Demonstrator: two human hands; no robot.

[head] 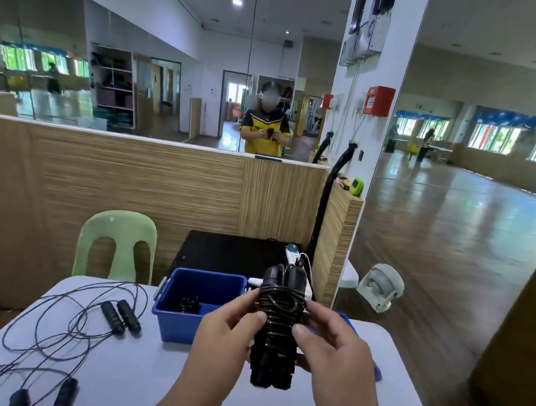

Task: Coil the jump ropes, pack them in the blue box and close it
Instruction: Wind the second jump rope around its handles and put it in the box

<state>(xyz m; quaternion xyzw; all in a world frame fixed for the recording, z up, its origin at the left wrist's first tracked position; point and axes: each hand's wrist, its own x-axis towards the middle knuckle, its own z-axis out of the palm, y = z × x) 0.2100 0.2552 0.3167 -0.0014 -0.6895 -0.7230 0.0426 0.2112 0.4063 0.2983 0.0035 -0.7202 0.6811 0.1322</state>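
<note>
left hand [225,329]: grips the left side of the wrapped jump rope [278,330], thumb on the front. The other fingers are curled behind it and mostly hidden.
right hand [331,346]: grips the right side of the same bundle, thumb tip pressed on the cord wraps. Its fingertips are out of sight behind the handles.
wrapped jump rope: two black handles side by side, upright, with cord wound round the upper half. It is held above the table, in front of the box's right end. Cord end cannot be made out.
blue box [198,300]: open, on the far part of the white table [134,374]. Its right end is hidden by the left hand and the bundle.
coiled rope in box [189,303]: a dark bundle at the bottom, partly hidden by the front wall.
blue lid [377,371]: a flat blue piece on the table, right of the box, mostly covered by the right hand. Only the edges show.
loose jump rope [120,318]: a pair of black handles lying together left of the box. Its cord tangles across the table's left side.
second loose rope [64,395]: handles at the near left, cut off by the bottom edge. Its cord is mixed in with the other, hard to tell apart.
green plastic chair [118,242]: behind the table, its lower part hidden.
mirror [139,77]: reflects the person holding something dark in both hands, small and blurred.
</note>
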